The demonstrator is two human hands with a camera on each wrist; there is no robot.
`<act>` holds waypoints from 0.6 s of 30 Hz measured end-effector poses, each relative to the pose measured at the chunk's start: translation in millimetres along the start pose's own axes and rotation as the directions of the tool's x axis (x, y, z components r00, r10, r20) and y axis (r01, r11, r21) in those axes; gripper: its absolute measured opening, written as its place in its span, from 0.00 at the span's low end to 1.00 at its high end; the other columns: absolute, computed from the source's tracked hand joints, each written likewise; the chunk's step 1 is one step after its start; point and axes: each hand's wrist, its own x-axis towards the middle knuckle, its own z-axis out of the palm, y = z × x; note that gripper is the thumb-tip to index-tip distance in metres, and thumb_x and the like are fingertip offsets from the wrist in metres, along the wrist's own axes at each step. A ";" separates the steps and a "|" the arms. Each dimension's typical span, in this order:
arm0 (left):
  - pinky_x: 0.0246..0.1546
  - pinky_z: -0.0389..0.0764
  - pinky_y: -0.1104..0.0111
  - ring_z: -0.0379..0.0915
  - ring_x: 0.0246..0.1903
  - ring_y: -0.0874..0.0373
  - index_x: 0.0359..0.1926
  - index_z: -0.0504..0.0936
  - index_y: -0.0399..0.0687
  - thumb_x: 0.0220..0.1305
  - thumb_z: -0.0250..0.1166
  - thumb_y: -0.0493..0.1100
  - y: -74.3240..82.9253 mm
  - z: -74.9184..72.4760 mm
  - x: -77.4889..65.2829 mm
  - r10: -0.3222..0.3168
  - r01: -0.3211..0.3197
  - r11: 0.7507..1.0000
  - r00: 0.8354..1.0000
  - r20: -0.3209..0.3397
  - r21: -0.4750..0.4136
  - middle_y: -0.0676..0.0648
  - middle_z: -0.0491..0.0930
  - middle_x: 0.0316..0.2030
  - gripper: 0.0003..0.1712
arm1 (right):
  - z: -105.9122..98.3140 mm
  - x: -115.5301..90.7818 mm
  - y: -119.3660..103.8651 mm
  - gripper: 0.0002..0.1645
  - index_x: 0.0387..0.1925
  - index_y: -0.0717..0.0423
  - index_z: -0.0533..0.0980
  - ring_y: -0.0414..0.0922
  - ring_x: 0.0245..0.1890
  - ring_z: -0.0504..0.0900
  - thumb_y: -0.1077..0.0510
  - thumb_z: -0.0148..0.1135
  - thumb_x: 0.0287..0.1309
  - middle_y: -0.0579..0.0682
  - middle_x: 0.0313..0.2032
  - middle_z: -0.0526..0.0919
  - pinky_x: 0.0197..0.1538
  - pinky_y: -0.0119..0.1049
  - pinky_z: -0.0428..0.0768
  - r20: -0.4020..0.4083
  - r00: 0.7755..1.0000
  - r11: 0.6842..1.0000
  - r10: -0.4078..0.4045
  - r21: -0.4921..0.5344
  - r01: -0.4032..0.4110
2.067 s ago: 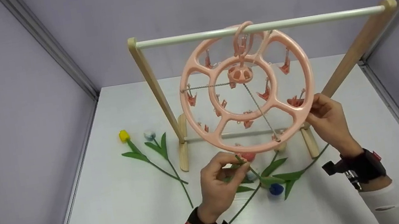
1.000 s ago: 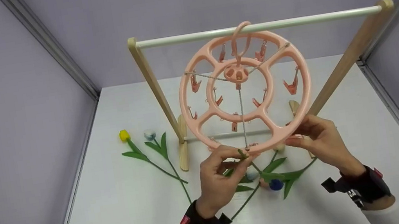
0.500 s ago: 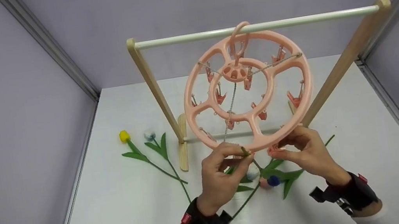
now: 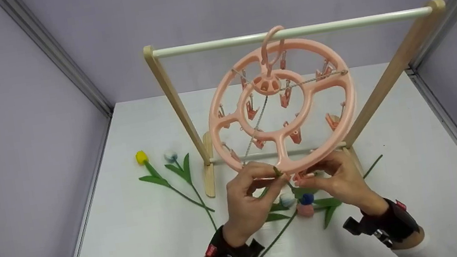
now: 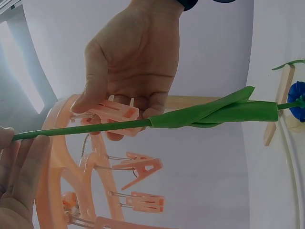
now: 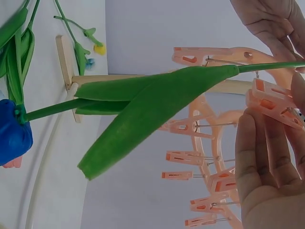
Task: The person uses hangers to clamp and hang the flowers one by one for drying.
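Note:
My left hand [image 4: 251, 202] pinches the stem end of a blue artificial tulip [image 4: 307, 199], just below the near rim of a round pink clip hanger [image 4: 281, 150]. The tulip hangs head down, its green leaves [image 6: 157, 100] between stem and bloom. Close on the right, my right hand [image 4: 340, 182] pinches a pink clothespin [image 6: 269, 98] attached to the hanger. In the left wrist view the tulip stem [image 5: 90, 129] passes in front of that clothespin [image 5: 116, 112]. Whether the clothespin touches the stem I cannot tell.
The hanger hooks over the white bar [image 4: 353, 22] of a wooden-legged rack. A yellow tulip [image 4: 141, 157] and a white-blue tulip [image 4: 170, 156] lie on the left of the white table [image 4: 138, 251]. More tulips, one of them pink [image 4: 305, 210], lie below the hands.
The hanger has turned, and my right hand has moved left along its rim with a clothespin toward my left hand. My left hand stays almost in place, holding the tulip stem.

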 end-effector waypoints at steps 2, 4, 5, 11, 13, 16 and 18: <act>0.38 0.92 0.67 0.87 0.37 0.51 0.43 0.82 0.32 0.61 0.71 0.22 -0.6 -0.7 1.3 0.019 -0.019 1.000 1.000 0.004 0.000 0.36 0.82 0.35 0.12 | 1.6 0.3 -0.2 0.25 0.49 0.65 0.85 0.39 0.43 0.91 0.81 0.71 0.49 0.44 0.43 0.93 0.49 0.30 0.89 0.003 1.000 1.000 0.023 -0.010 -0.023; 0.39 0.92 0.67 0.87 0.36 0.50 0.44 0.81 0.31 0.62 0.71 0.22 -1.1 -1.2 2.3 0.034 -0.034 0.999 0.999 0.009 0.001 0.36 0.82 0.36 0.11 | 2.7 1.3 -0.4 0.23 0.49 0.63 0.86 0.39 0.43 0.91 0.80 0.72 0.50 0.44 0.42 0.93 0.49 0.30 0.89 0.009 0.999 0.999 0.041 -0.022 -0.041; 0.40 0.92 0.67 0.87 0.36 0.50 0.44 0.81 0.31 0.62 0.71 0.23 -1.2 -1.3 2.7 0.040 -0.040 0.999 0.999 0.010 0.003 0.36 0.82 0.36 0.11 | 3.0 1.8 -0.5 0.23 0.48 0.63 0.86 0.39 0.43 0.91 0.80 0.72 0.51 0.44 0.42 0.93 0.50 0.30 0.89 0.010 0.999 0.998 0.050 -0.030 -0.049; 0.40 0.92 0.67 0.87 0.37 0.49 0.43 0.81 0.31 0.60 0.71 0.20 -1.1 -1.2 4.3 0.065 -0.065 0.998 0.998 0.009 -0.001 0.36 0.82 0.36 0.12 | 4.4 3.6 0.5 0.21 0.49 0.62 0.87 0.40 0.41 0.91 0.77 0.74 0.53 0.43 0.40 0.93 0.49 0.30 0.89 0.016 0.998 0.997 0.057 -0.060 -0.056; 0.39 0.92 0.67 0.87 0.36 0.49 0.42 0.81 0.31 0.58 0.71 0.19 -1.0 -0.8 4.8 0.073 -0.072 0.997 0.997 0.007 -0.004 0.36 0.82 0.36 0.14 | 5.2 4.1 1.1 0.19 0.48 0.63 0.87 0.41 0.40 0.91 0.75 0.74 0.54 0.44 0.40 0.93 0.48 0.30 0.89 0.019 0.999 0.997 0.048 -0.065 -0.046; 0.39 0.92 0.67 0.87 0.36 0.49 0.42 0.81 0.31 0.58 0.71 0.19 -1.1 -0.4 5.6 0.076 -0.076 0.997 0.997 0.004 -0.008 0.35 0.82 0.36 0.13 | 6.7 5.3 1.2 0.18 0.47 0.61 0.87 0.42 0.39 0.92 0.73 0.76 0.54 0.42 0.39 0.93 0.46 0.30 0.89 0.017 0.999 0.995 0.042 -0.089 -0.041; 0.39 0.92 0.68 0.87 0.37 0.49 0.42 0.81 0.31 0.58 0.71 0.19 -1.3 -0.3 6.1 0.075 -0.075 0.997 0.997 0.003 -0.006 0.35 0.82 0.35 0.13 | 7.9 5.6 1.4 0.19 0.47 0.61 0.87 0.41 0.39 0.92 0.74 0.76 0.52 0.42 0.39 0.93 0.45 0.30 0.90 0.015 0.999 0.994 0.031 -0.103 -0.029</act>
